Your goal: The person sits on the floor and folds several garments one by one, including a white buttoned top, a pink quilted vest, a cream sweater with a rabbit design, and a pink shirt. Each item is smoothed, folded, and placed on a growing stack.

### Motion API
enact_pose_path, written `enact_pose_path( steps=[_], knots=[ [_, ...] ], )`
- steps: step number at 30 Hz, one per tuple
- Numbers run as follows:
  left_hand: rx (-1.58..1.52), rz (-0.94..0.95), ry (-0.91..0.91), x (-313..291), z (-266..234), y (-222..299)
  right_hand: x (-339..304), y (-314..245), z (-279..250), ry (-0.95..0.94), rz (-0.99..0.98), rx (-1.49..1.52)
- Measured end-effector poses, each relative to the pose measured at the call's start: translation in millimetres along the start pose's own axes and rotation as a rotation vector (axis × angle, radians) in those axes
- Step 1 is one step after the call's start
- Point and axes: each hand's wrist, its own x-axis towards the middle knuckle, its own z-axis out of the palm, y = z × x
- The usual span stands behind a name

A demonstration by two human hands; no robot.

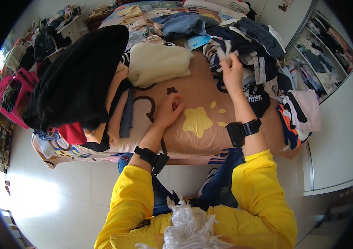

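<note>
Presently the right hand (pixel 231 70) is raised over the far right of the bed (pixel 193 137), fingers pinched shut on a small pale cloth (pixel 225 50) at the near edge of the mixed clothes heap (pixel 263 70). Left hand (pixel 169 111) rests on the tan sheet just left of the yellow star (pixel 197 121), fingers loosely curled, grasping nothing. Folded cream garment (pixel 157 62) lies farther off; a black garment (pixel 81 74) tops the stack at left. Both wrists carry black bands.
</note>
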Motion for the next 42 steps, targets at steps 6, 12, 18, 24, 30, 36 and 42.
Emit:
enact_pose_path(
  steps=[6,12,18,24,30,36,42],
  knots=[
    [0.015,-0.03,0.028,-2.7,3.3,1.8,-92.3,53.2,20.6,-0.296,0.624,-0.116],
    [0.077,-0.018,0.009,-8.4,1.2,6.3,-115.1,72.8,29.4,-0.242,0.244,-0.391],
    [0.061,-0.048,-0.019,-7.5,-0.1,7.0,-126.2,46.1,23.1,-0.281,0.104,-0.53],
    [0.037,-0.063,-0.013,-8.8,-0.2,6.9,-126.9,47.1,20.7,-0.236,0.095,-0.487],
    [0.039,-0.05,-0.014,-8.4,-0.3,7.4,-128.2,44.6,24.0,-0.188,0.085,-0.474],
    [0.022,-0.033,0.0,-7.8,1.6,3.2,-125.8,47.5,25.0,-0.249,0.11,-0.544],
    [0.023,0.004,-0.011,-7.1,1.6,-2.0,-129.1,46.6,25.2,-0.212,0.061,-0.554]
  ],
)
